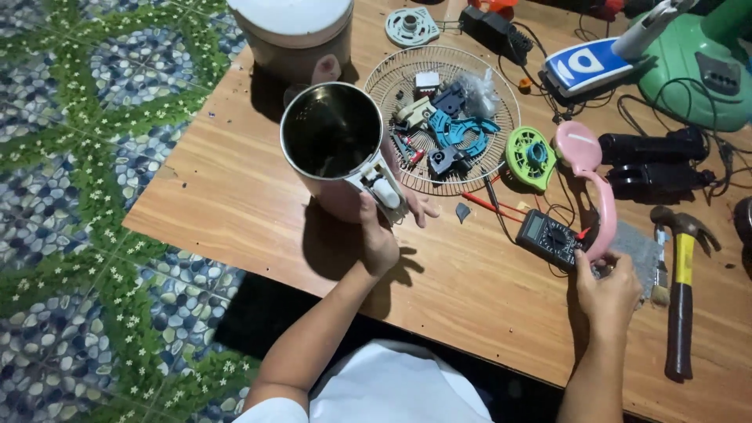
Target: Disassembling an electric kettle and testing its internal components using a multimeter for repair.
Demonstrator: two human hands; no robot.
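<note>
My left hand (384, 235) grips the side of a pink electric kettle body (333, 149) with a steel inside, held upright with its open top toward me. My right hand (607, 290) holds the lower end of the kettle's pink handle piece (591, 180), which rests on the wooden table (235, 188). Just left of that hand lies a dark multimeter (548, 235) with red probes (489, 205).
A round wire fan guard (395, 78) holds several small parts. Around it lie a green round part (530, 157), a hammer (680, 298), a brush, black adapters, a green fan base (697, 63) and a white cooker (294, 31). The table edge runs left; patterned floor lies beyond.
</note>
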